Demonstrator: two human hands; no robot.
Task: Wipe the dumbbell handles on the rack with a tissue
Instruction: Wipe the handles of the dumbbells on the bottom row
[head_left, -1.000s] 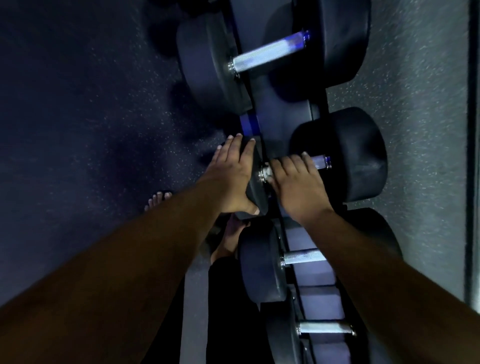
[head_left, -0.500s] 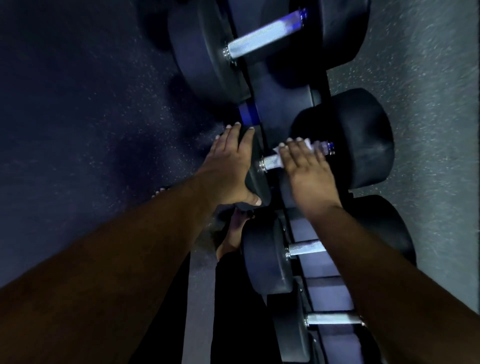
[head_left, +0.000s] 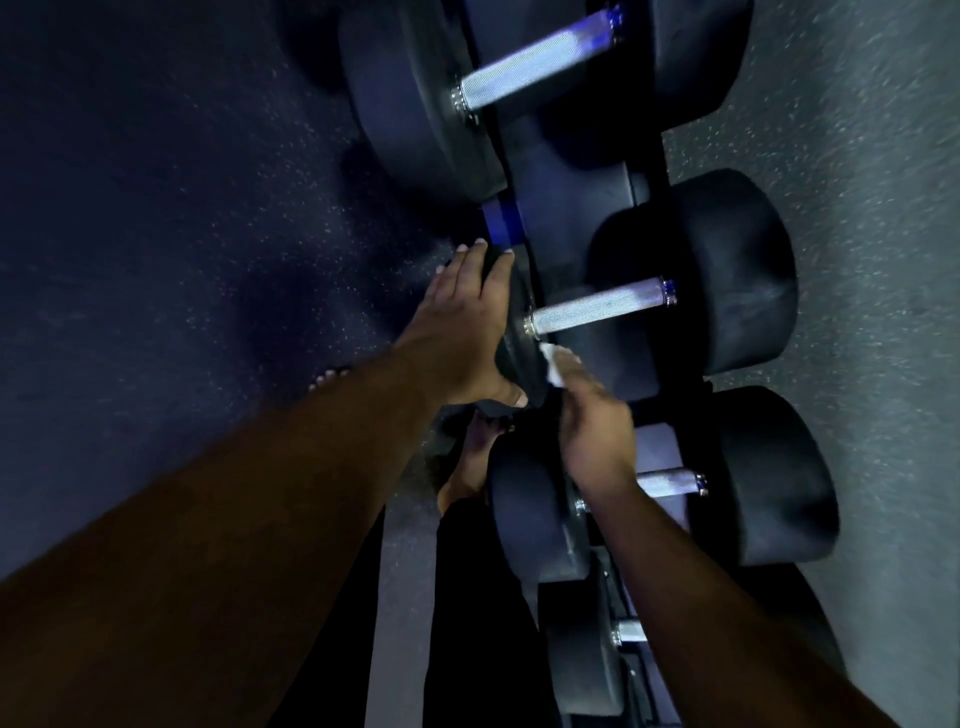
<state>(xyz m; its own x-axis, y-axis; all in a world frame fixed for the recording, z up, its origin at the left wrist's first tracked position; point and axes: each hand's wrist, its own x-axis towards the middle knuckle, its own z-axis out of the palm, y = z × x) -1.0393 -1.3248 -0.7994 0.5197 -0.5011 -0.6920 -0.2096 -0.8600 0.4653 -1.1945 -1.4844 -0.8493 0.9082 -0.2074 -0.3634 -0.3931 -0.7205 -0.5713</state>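
- Left hand (head_left: 462, 332) flat, fingers straight, on dumbbell's (head_left: 691, 291) near weight.
- Right hand (head_left: 592, 415) pinches tissue (head_left: 551, 364), just below bare handle (head_left: 597, 306).
- Open floor (head_left: 182, 234) left of hands.

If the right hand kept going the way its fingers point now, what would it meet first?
Probably the metal handle of the middle dumbbell: the right hand, pinching a tissue, points up at its near end, just below it. Depth is unclear.

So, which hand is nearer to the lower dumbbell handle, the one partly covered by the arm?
Right. The right hand, holding the tissue, is directly above the lower handle. The left hand rests on the weight head further up.
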